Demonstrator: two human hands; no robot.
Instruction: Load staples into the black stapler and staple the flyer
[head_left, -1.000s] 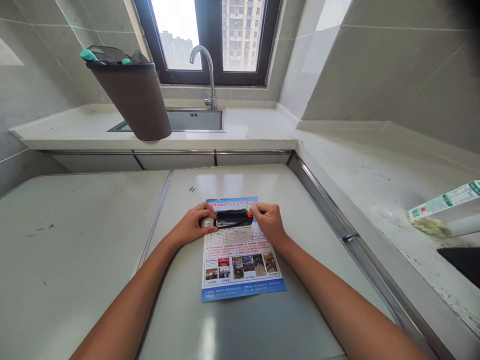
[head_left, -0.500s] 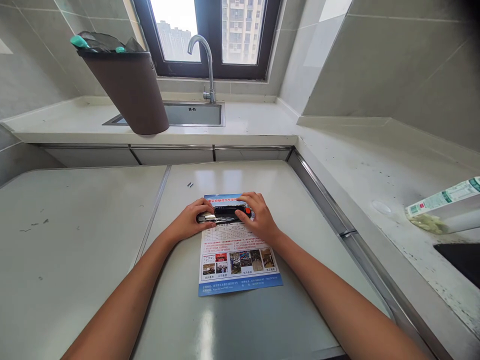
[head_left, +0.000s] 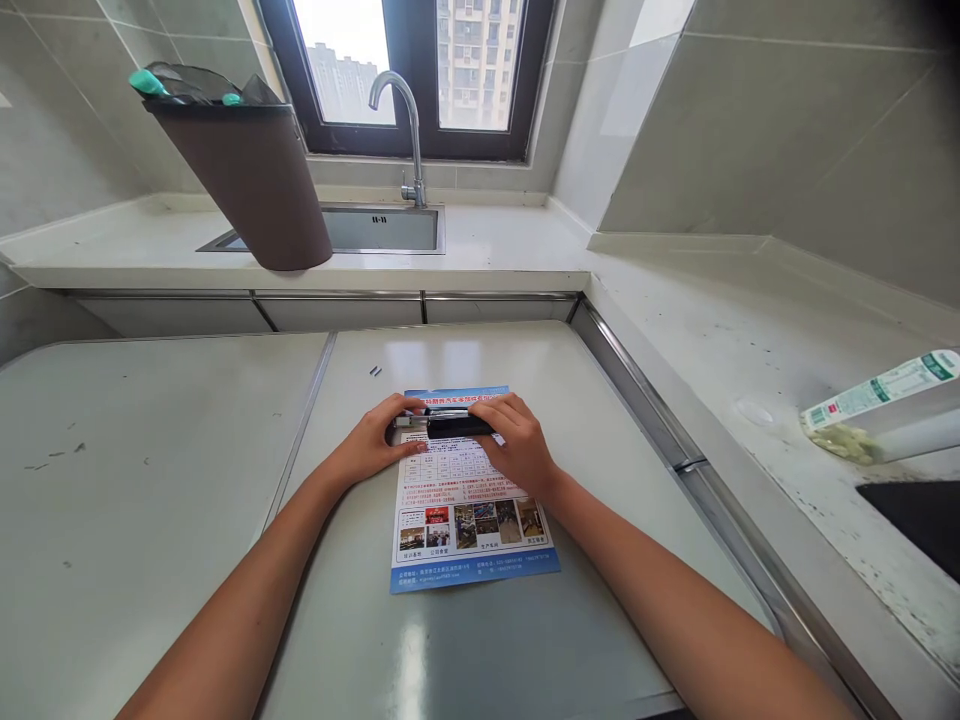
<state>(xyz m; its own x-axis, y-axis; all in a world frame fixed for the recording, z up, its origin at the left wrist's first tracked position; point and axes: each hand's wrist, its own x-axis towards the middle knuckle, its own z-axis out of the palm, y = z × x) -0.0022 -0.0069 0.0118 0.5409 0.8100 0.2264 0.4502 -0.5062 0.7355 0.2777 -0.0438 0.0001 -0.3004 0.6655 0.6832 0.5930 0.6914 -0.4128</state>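
Left hand (head_left: 375,435) and right hand (head_left: 519,440) grasp opposite ends of black stapler (head_left: 454,427), long axis crosswise over upper half of flyer (head_left: 465,489).

My bare left hand (head_left: 381,437) and bare right hand (head_left: 519,442) partly cover the ends of this slim black-and-silver tool (head_left: 459,427), and together they block bits of the blue-and-white paper flyer (head_left: 474,482); its fine print's way too tiny to read. Those two little silvery bits (head_left: 375,371)? Too small to tell. The tapered brown plastic bin (head_left: 244,185) hides part of the steel sink (head_left: 390,234), and the right edge chops off a clear green-labelled package (head_left: 874,400).
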